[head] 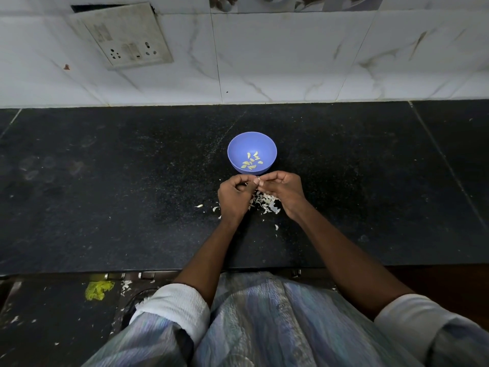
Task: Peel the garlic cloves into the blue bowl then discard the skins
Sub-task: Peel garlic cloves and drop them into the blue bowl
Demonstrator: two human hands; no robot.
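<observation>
Garlic clove (258, 178), barely visible, is pinched between the curled fingertips of the left hand (235, 195) and right hand (284, 188) just in front of the blue bowl (239, 147) holding peeled cloves (251, 162), above loose skins (267, 203) on the dark counter (105, 194).

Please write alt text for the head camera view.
Two bare hands, left hand and right hand, pinch a small garlic clove just before a round blue plastic bowl of peeled cloves; white skins litter the black stone counter.

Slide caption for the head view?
Both hands pinch a garlic clove beside the blue bowl, skins piled beneath.
</observation>
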